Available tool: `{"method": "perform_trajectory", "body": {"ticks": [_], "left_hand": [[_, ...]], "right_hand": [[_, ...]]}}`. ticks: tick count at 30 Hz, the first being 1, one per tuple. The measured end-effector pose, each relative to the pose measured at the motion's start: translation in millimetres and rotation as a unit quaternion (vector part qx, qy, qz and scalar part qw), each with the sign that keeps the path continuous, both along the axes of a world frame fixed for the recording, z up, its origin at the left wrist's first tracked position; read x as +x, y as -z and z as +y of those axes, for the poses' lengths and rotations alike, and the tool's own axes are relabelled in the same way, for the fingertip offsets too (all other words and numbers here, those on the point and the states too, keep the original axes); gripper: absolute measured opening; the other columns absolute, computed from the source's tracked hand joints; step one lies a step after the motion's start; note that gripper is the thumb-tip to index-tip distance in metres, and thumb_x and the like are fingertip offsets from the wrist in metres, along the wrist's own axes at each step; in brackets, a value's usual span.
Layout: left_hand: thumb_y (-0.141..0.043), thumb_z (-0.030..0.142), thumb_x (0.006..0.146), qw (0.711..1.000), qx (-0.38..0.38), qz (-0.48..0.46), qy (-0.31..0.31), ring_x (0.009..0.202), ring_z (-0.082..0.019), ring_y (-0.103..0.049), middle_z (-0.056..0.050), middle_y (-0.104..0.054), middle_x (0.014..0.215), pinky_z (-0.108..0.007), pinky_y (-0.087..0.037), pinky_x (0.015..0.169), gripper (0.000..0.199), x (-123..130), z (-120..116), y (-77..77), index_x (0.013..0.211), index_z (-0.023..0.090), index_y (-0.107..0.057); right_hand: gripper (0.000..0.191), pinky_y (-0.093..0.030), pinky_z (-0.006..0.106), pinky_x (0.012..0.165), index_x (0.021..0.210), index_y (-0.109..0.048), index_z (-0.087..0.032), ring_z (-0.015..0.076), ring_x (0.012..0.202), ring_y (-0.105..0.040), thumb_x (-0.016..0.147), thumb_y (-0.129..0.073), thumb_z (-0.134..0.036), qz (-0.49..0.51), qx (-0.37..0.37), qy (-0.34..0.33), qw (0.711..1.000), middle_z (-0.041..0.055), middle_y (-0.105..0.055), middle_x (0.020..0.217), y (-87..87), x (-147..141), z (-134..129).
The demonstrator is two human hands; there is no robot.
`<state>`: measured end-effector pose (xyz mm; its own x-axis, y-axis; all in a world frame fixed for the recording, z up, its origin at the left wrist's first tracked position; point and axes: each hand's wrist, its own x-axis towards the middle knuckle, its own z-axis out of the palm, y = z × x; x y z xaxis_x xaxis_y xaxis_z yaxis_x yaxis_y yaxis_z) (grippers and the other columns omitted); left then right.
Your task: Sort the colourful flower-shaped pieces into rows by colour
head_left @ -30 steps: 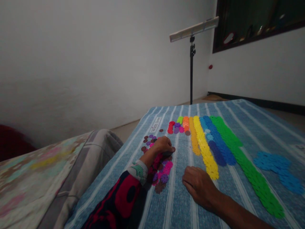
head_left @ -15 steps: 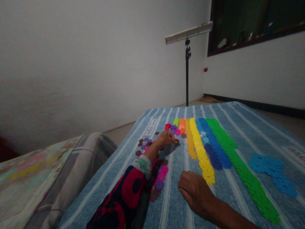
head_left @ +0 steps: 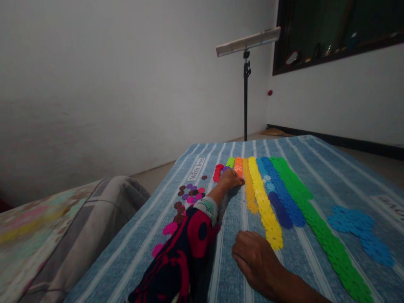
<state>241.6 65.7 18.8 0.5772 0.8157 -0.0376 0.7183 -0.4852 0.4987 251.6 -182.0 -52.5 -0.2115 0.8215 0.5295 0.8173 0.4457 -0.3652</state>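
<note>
My left hand (head_left: 231,179), in a dark sleeve with red patterns, reaches across the striped cloth and pinches a small brown disc (head_left: 242,182). Its fingertips are at the near end of the short orange row (head_left: 238,165). Beside them runs the amber row (head_left: 250,195), and then the long yellow row (head_left: 264,202) of overlapping notched discs. My right hand (head_left: 257,257) rests curled on the cloth near the yellow row's near end. Its fingers are folded under, so anything inside is hidden. Red discs (head_left: 217,172) lie just left of my left hand.
Loose brown, purple and pink discs (head_left: 190,200) are scattered left of my forearm. Blue (head_left: 292,206) and green (head_left: 328,240) rows lie to the right, with a blue cluster (head_left: 356,225) beyond. A lamp stand (head_left: 245,97) rises behind the cloth-covered surface (head_left: 151,252).
My left hand has moved right and slightly away with the brown disc, up to the orange row's end. My right hand has stayed nearly in place. The view has shifted slightly.
</note>
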Motion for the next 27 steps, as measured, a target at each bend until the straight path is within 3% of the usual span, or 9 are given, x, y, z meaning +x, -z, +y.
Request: {"method": "perform_trajectory", "body": {"ticks": [7,12,18,23,27], "left_hand": [[-0.072,0.03,0.07,0.999,0.025,0.024,-0.016,0.062,-0.014,-0.054,0.001,-0.059,0.059,-0.025,-0.034,0.055,0.013,-8,-5,-1.0,0.069,0.017,-0.072],[-0.069,0.015,0.069,0.998,0.044,0.029,-0.028,0.067,-0.014,-0.058,0.0,-0.064,0.064,-0.024,-0.037,0.058,0.004,-25,-9,-6.2,0.071,0.016,-0.073],[-0.068,0.017,0.07,0.998,0.057,0.029,-0.029,0.063,-0.012,-0.055,0.002,-0.06,0.06,-0.023,-0.036,0.059,0.005,-77,-10,-20.1,0.067,0.016,-0.073],[-0.068,0.019,0.066,0.999,0.014,0.047,-0.013,0.06,-0.012,-0.054,0.003,-0.061,0.057,-0.023,-0.038,0.059,0.006,-130,-21,-26.0,0.066,0.016,-0.074],[-0.068,0.018,0.064,0.998,-0.01,0.052,0.017,0.06,-0.011,-0.054,0.003,-0.06,0.054,-0.021,-0.038,0.059,0.005,-157,-33,-25.8,0.063,0.016,-0.073]], "right_hand": [[0.019,-0.035,0.03,0.069,0.073,-0.055,-0.021,0.0158,0.074,-0.051,0.086,-0.053,-0.008,-0.009,-0.004,0.003,1.0,0.0014,-0.059,0.078,-0.6,0,0],[0.018,-0.033,0.03,0.068,0.072,-0.055,-0.021,0.0153,0.073,-0.05,0.085,-0.055,-0.008,0.002,0.005,0.007,1.0,0.0005,-0.057,0.077,1.5,0,0],[0.018,-0.032,0.03,0.068,0.072,-0.055,-0.02,0.0153,0.073,-0.05,0.084,-0.057,-0.008,0.007,0.016,0.005,1.0,0.0004,-0.057,0.076,0.3,0,0],[0.019,-0.033,0.029,0.067,0.072,-0.056,-0.02,0.0152,0.073,-0.05,0.086,-0.053,-0.007,0.003,0.011,-0.005,1.0,0.0012,-0.056,0.076,-0.2,3,-2],[0.019,-0.033,0.029,0.067,0.072,-0.057,-0.02,0.0151,0.074,-0.051,0.086,-0.053,-0.008,-0.013,-0.004,-0.009,1.0,0.0013,-0.056,0.076,-1.0,5,-3]]}}
